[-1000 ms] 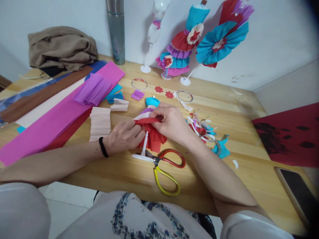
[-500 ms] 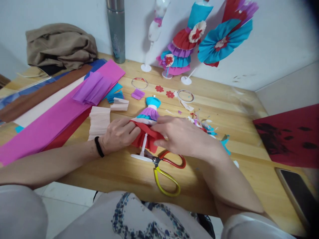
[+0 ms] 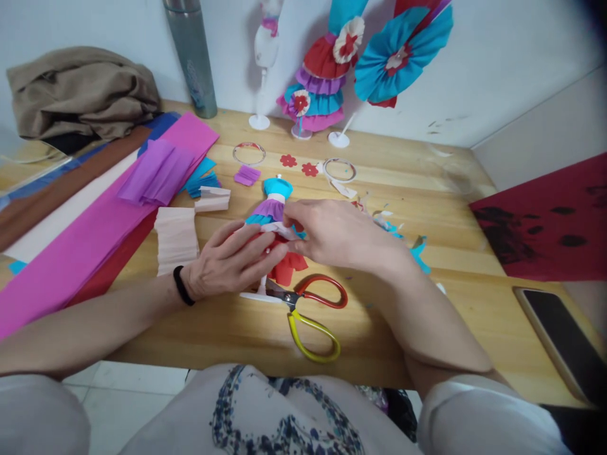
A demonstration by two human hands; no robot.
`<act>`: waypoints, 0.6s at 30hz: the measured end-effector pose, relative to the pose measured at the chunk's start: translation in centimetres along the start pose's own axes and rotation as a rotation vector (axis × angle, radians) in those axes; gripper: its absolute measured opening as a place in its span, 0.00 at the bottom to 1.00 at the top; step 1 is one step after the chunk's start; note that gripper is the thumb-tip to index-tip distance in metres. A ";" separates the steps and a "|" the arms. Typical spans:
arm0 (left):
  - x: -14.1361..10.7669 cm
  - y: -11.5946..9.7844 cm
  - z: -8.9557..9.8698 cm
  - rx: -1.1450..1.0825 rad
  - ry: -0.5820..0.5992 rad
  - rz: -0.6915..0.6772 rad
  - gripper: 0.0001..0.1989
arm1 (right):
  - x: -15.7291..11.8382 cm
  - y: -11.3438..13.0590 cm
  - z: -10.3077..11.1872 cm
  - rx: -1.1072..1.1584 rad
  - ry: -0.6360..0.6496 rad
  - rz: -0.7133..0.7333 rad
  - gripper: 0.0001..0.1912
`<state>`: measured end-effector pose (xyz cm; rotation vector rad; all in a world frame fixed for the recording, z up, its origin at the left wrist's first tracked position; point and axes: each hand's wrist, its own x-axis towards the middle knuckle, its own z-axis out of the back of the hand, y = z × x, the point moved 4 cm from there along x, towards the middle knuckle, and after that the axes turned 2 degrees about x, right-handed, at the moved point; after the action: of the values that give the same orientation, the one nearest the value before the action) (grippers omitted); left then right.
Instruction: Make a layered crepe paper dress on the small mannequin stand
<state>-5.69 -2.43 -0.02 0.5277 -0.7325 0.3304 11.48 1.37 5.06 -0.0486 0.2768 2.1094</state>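
Observation:
A small paper dress on a white stand has a turquoise top, a purple tier and a blue tier. Red crepe paper hangs below them, with a white strip above it. My left hand lies over the left side of the skirt with its fingers extended. On the right side, my right hand pinches the edge of the skirt by the white strip; its fingertips are partly hidden. Scissors with red and yellow handles lie by the stand's base.
Crepe paper strips and a brown cloth lie left. Behind are a bottle, a bare figure and finished paper dresses. Red paper flowers, tape rolls, scraps and a phone surround the work.
My left hand has loosened from its pinch on the red paper and spread over the skirt. My right hand has moved to the white strip. The view has shifted, moving the background left.

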 end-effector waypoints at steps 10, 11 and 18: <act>0.1 -0.4 -0.2 -0.101 0.005 -0.129 0.07 | 0.4 -0.6 -0.8 -0.021 -0.036 -0.015 0.11; 0.2 -0.4 -0.2 -0.097 0.007 -0.117 0.07 | 0.5 -0.6 -0.8 -0.017 -0.022 -0.011 0.11; 1.6 -0.9 -0.8 0.003 0.070 -0.082 0.08 | 1.0 -1.0 -0.6 0.168 -0.098 -0.071 0.08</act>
<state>-3.73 -2.61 0.30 0.5452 -0.6413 0.2727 11.76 2.57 4.19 0.1416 0.3863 2.0049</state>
